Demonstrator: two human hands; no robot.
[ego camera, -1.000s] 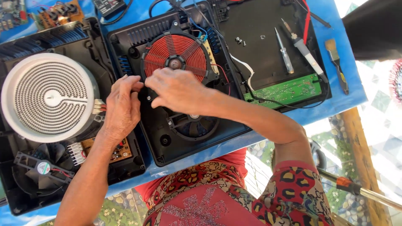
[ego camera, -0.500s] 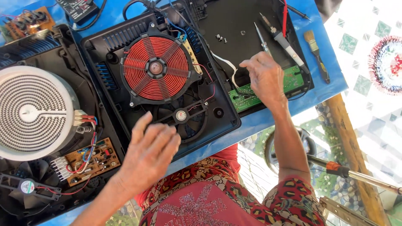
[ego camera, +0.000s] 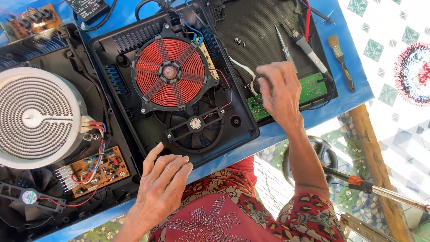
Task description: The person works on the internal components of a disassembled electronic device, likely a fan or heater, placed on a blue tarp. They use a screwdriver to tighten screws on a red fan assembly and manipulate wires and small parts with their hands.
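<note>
Blue desk [ego camera: 354, 96] carries two opened cooktops under bright daylight. Nearest, the left hand [ego camera: 162, 188] rests loosely open at the front edge of the black cooker base [ego camera: 233, 134], holding nothing. Just beyond sit the fan [ego camera: 195, 124] and the red coil [ego camera: 170, 71]. Farther right, the right hand [ego camera: 280, 92] hovers over the green circuit board [ego camera: 311, 89], fingers curled; whether it grips anything cannot be told. A brush [ego camera: 339, 60] lies beyond.
</note>
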